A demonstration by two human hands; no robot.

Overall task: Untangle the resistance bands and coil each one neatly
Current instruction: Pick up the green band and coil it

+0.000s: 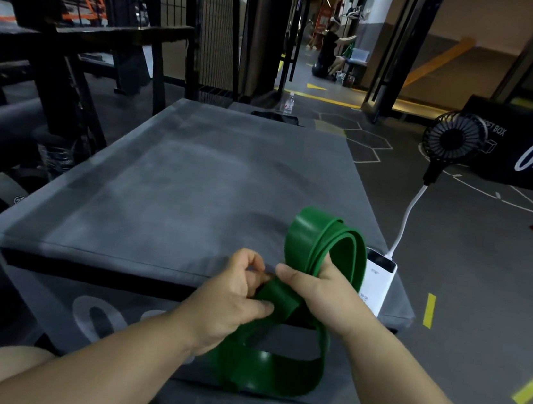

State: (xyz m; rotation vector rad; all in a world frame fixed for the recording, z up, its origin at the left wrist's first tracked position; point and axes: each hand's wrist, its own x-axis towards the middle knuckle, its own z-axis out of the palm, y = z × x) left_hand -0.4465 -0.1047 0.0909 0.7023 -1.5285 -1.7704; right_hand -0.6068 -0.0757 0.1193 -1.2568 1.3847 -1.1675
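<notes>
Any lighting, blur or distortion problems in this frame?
Head view: dim overall, brightest down the far corridor; wide-angle bending curves the edges; the green band, left hand and right hand read fairly sharp; a small glare spot sits on the band's lower loop.

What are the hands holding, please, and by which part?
Both hold the band: the left hand pinches a folded stretch, the right hand grips the upright loops at their base.

Bare left hand and right hand, bare forearms across the lower frame, bare knee at lower left.
</notes>
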